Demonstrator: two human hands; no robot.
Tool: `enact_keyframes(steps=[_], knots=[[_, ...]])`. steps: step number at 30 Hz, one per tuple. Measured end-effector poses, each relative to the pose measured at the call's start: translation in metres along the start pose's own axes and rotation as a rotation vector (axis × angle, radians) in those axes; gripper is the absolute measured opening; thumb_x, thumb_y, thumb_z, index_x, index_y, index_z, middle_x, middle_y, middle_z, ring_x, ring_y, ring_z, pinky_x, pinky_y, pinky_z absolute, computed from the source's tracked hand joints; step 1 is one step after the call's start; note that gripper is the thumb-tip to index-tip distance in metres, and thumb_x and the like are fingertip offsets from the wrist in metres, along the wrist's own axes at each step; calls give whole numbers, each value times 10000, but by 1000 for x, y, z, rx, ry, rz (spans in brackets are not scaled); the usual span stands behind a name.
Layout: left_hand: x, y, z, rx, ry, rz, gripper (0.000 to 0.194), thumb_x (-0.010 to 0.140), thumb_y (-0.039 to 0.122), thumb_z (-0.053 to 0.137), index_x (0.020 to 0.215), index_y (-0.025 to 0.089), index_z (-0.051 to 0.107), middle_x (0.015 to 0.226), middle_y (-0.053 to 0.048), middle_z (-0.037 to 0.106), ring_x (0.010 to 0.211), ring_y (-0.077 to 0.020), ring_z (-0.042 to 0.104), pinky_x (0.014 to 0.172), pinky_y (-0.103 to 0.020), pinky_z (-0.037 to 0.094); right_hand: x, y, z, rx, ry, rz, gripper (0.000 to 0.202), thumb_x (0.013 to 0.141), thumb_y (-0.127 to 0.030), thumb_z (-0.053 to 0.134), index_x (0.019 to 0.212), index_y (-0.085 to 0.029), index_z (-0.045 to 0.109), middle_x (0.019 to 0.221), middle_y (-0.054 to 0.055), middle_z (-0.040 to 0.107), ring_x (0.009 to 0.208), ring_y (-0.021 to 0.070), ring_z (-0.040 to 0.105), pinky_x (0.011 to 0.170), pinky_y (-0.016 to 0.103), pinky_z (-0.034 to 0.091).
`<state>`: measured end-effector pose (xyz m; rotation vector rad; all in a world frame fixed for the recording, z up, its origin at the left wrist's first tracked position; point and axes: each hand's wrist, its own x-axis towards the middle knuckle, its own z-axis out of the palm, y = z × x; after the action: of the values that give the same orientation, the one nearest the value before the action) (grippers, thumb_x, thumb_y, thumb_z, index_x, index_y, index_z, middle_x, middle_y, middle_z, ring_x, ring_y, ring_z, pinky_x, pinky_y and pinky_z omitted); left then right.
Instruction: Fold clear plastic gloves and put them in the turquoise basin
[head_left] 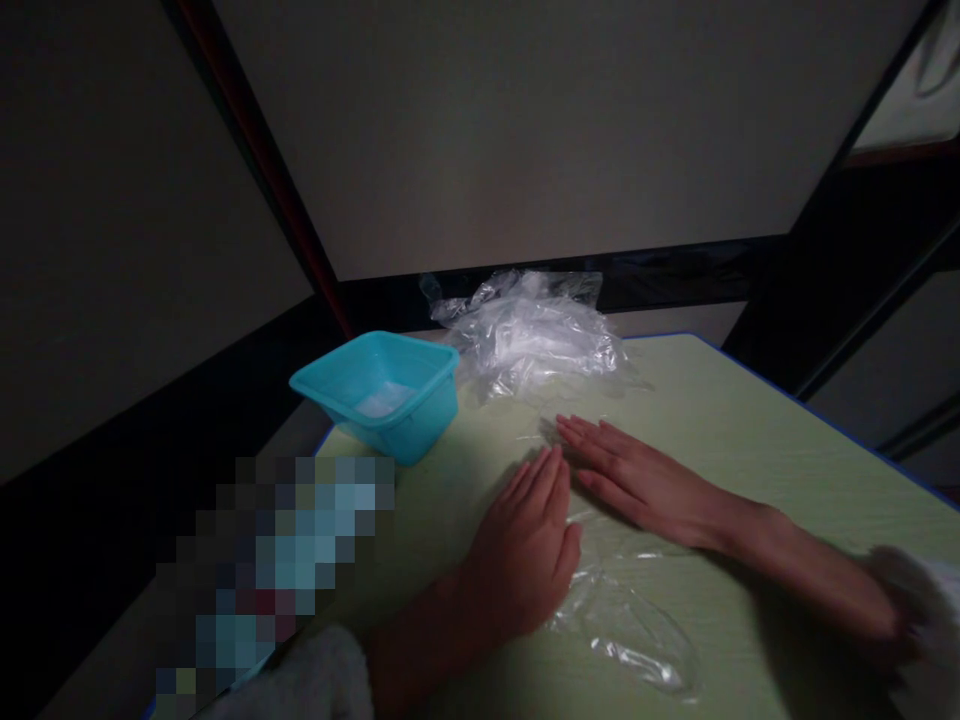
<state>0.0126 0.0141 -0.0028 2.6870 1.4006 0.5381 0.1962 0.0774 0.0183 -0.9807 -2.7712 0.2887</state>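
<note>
A thin piece of clear plastic (634, 645) lies spread on the table, partly beneath my hands; whether it is a bag or a glove I cannot tell. My left hand (525, 545) rests over its left side, palm down, fingers stretched out and side by side. Across from it, my right hand (637, 480) lies low over the plastic's far part, fingers straight and slightly apart. The fingertips of both hands come close together. Neither hand visibly grips anything, and the palms are hidden.
A crumpled pile of clear plastic (536, 340) sits at the table's far edge. Left of it stands a turquoise plastic basin (420, 420) with something whitish inside. The light green table (780, 450) has a blue edge. Panels rise behind it. A pixelated patch covers the lower left.
</note>
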Motion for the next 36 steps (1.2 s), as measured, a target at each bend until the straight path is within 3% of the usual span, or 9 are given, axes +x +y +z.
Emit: enact_keyframes(steps=[5,8,11,25,30,36], knots=[[0,4,8,-36,-35,23,414,891,286,397,1212,41,490,1296,-186,502,1250,-265,422,1074,-419,317,-10,-15,-3,169,-203,-191,818,866,-569,400,1449,-125,37,1509,143,60,1374,242,15,1094,507,66],[-2,2,10,-28,-37,33,435,902,346,406,1204,51,510,1288,-180,516,1250,-269,423,1086,-422,296,-12,-16,0,180,-305,-191,1051,726,-635,564,1444,-138,-21,1508,152,-23,1362,286,-53,1080,530,19],[-4,1,11,4,-45,30,482,905,377,413,1251,48,472,1313,-179,496,1271,-264,399,1095,-426,272,-13,-15,4,168,-340,-165,1154,648,-650,627,1441,-160,-53,1508,153,-38,1358,306,-59,1064,547,-16],[-8,-8,1,13,-134,-16,572,892,398,429,1341,51,355,1413,-172,366,1342,-264,273,1101,-440,256,-12,-11,8,235,-319,-226,1199,557,-641,698,1450,-202,29,1507,152,-46,1350,341,-64,1040,586,-16],[-8,-23,-6,57,-195,-63,606,892,367,415,1375,29,276,1460,-188,252,1370,-249,187,1097,-450,242,-12,-12,5,228,-350,-197,1189,557,-650,691,1450,-212,40,1498,149,-92,1341,352,-89,1029,599,-29],[-8,-44,-14,73,-240,-108,593,895,333,401,1385,31,258,1468,-180,229,1369,-250,190,1083,-449,259,-12,-12,4,238,-366,-194,1171,550,-649,695,1452,-222,82,1498,155,-78,1339,360,-76,1028,601,-13]])
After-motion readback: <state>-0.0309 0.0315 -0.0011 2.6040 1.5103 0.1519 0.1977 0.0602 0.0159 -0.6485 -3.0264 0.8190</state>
